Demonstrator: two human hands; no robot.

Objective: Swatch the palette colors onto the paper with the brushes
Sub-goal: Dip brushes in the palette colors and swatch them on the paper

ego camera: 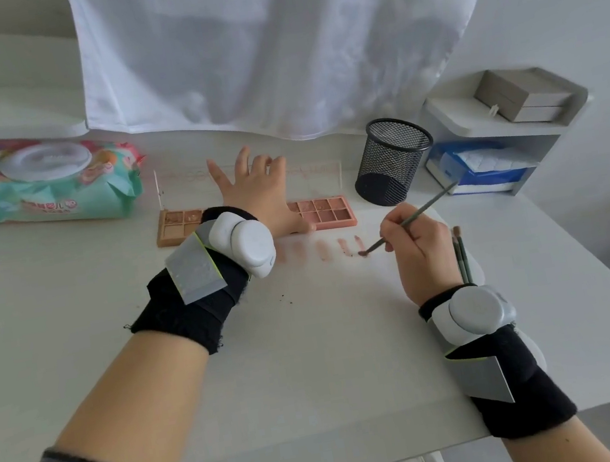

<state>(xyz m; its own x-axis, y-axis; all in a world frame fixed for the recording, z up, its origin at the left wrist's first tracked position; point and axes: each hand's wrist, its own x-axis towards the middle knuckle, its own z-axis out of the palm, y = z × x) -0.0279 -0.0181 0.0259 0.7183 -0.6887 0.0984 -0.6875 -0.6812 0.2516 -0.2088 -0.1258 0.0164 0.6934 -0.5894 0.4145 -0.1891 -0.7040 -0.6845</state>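
Now fingers [399, 225] around brush [417, 212]

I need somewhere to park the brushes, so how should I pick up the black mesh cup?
Grip the black wire-mesh pen cup by its round rim, or wrap its side wall, coming from above: it stands apparently upright with its mouth free, and the grey shelf unit crowds its right side.

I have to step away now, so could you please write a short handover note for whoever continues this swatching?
Left hand: open, fingers spread, pressing flat on the palette.
Right hand: grips a brush, tip on the paper at the newest swatch; two spare brushes tucked in the same hand.
Done: a row of swatches just below the palette.
Left: finish this stroke, then the remaining colors. How many remain I cannot tell.
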